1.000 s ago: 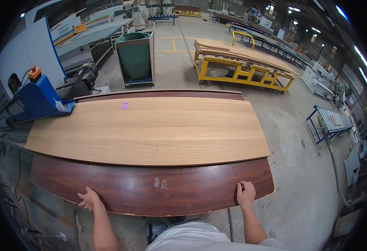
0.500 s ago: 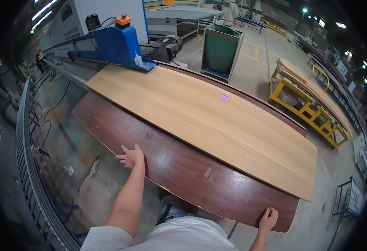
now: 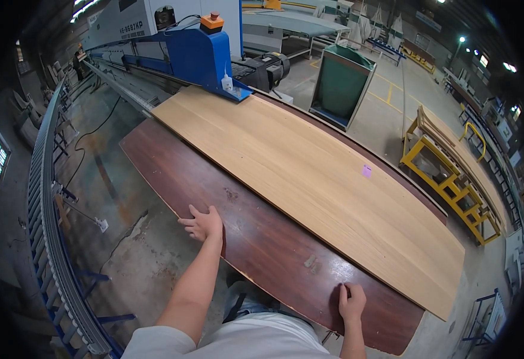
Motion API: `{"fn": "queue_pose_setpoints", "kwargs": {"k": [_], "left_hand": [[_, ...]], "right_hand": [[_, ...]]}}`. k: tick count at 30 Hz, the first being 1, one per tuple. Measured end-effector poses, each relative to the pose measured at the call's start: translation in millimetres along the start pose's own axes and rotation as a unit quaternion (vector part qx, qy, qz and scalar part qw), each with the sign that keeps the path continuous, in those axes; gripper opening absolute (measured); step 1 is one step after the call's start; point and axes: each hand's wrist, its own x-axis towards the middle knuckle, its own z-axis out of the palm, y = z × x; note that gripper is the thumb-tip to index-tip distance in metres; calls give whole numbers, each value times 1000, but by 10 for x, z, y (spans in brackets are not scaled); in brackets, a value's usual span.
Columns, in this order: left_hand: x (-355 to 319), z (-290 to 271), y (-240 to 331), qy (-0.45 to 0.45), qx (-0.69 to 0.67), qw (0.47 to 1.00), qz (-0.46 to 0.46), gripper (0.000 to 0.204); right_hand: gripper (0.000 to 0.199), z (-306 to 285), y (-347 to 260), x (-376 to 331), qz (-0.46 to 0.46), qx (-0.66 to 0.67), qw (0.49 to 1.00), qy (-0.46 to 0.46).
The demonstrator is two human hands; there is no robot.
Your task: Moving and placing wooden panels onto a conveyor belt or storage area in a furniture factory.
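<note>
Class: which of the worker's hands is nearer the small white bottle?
Left: the left hand is across the pale board from the white bottle; the right hand is farther away rightward, at the dark board.

Dark red-brown tabletop (image 3: 268, 242), light wood panel (image 3: 309, 185) flat on it; strip (image 3: 434, 210) beyond panel probably same tabletop.

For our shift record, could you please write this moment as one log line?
left hand: at near edge of dark reddish-brown wood-grain board | right hand: over same board | long pale wood-grain panel: atop board
</note>
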Motion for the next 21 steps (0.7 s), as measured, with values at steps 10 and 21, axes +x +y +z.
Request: {"fn": "queue_pose_setpoints", "kwargs": {"k": [10, 21], "left_hand": [[60, 26, 62, 16, 0, 1000, -15, 71], [25, 131, 140, 18, -17, 1000, -10, 70]], "right_hand": [[19, 496, -486, 1849, -145, 32, 986, -77], [63, 1427, 782, 4424, 0, -177, 982, -62]]}}
